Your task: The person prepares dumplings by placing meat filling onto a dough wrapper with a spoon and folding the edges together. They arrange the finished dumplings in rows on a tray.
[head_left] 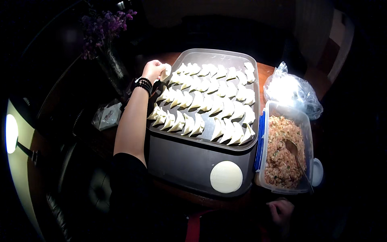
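My left hand (154, 70), with dark beads round the wrist, reaches to the far left edge of a grey tray (193, 139). Its fingers pinch a white folded dumpling (165, 71) beside the end of the back row. Several rows of dumplings (197, 101) lie on this tray, with a gap in the front row. Below it, a round flat wrapper (226, 177) rests on a dark grey surface (177, 161). My right hand (281, 209) is low at the right, in shadow, its fingers curled in and nothing visible in them.
Right of the tray stands a clear plastic box (272, 105) of minced filling (282, 149) with a spoon (293, 150) in it. A clear plastic bag (292, 92) sits behind. At the left are a vase of purple flowers (105, 28), a small white packet (108, 115) and a bright lamp (12, 133).
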A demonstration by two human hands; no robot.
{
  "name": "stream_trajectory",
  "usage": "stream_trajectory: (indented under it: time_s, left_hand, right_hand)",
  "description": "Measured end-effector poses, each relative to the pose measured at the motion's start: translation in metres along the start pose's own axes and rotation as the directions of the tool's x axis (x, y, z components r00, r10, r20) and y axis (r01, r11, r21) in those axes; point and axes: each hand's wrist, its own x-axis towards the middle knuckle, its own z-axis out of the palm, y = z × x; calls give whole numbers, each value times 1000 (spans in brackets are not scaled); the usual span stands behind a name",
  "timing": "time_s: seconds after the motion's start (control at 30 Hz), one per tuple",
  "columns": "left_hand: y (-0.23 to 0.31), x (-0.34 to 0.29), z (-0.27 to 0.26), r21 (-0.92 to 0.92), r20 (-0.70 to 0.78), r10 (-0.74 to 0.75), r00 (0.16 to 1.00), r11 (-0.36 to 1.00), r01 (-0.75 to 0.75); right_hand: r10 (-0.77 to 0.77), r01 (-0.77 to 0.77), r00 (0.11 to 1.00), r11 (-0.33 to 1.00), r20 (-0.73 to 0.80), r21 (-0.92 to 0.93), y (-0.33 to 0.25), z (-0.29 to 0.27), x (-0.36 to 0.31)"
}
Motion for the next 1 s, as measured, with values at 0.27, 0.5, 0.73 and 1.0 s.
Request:
stream_trajectory:
  time_s: [0.27,0.5,0.73,1.0]
  left_hand:
    - [-25,22,13,549,-47,177,983,827,-123]
    - [0,2,36,711,112,359,927,623,-327]
    - [2,-10,54,796,314,231,921,466,-388]
    - [8,-22,43,740,341,108,934,582,-338]
  right_hand:
    - [160,-161,985,987,58,2,-1,0,-7]
    - [147,-145,988,987,35,-64,1,0,-11]
    - [168,-167,985,985,32,-33,-2,0,-11]
    - [173,-174,984,984,38,25,-6,0,-6]
